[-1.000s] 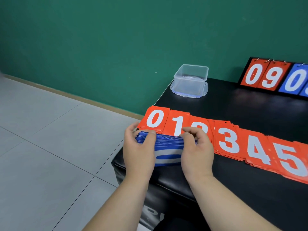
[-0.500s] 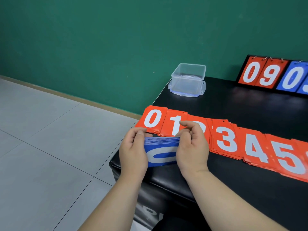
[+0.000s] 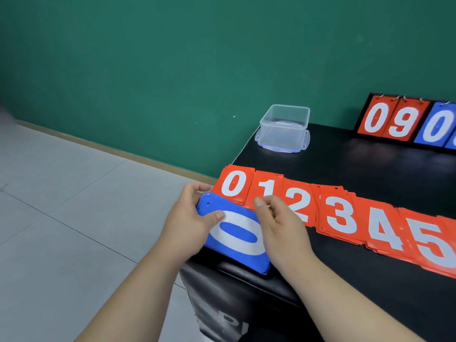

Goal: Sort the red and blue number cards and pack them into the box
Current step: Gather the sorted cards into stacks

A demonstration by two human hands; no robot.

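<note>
A stack of blue number cards (image 3: pixel 237 236), its top card showing a white 0 turned sideways, is held over the near left corner of the black table (image 3: pixel 345 164). My left hand (image 3: pixel 191 218) grips the stack's left end, thumb on top. My right hand (image 3: pixel 276 223) holds its right edge with curled fingers. Behind them, piles of red number cards (image 3: pixel 340 213) lie in a row reading 0 to 5, running off the right edge. The clear plastic box (image 3: pixel 283 128) stands on its lid at the table's far left corner.
A flip scoreboard (image 3: pixel 407 122) with red 0, 9 and blue 0 stands at the back right against the green wall. The table's left edge drops to a grey tiled floor (image 3: pixel 74 218).
The blue stack has tilted up toward me so its top face shows more fully. Both hands shifted slightly along its ends, the left thumb now on the top card.
</note>
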